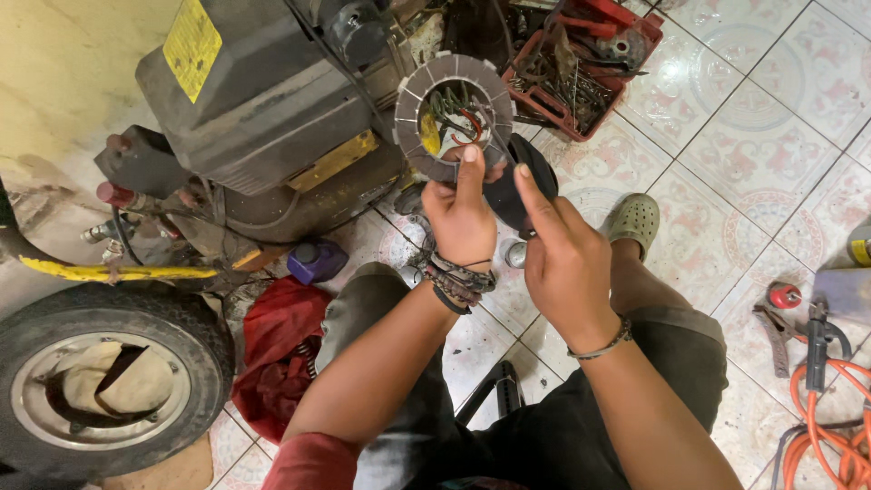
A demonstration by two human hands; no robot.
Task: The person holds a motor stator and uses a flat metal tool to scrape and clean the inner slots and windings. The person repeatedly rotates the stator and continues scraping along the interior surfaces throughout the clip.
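Left hand (461, 218) clamped on the grey ring-shaped metal stator core (454, 116) with coloured wires; right hand (564, 259) just beside it, forefinger extended, holding nothing.

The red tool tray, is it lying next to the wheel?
No, the red tool tray sits at the top of the view on the tiled floor, far from the wheel at lower left.
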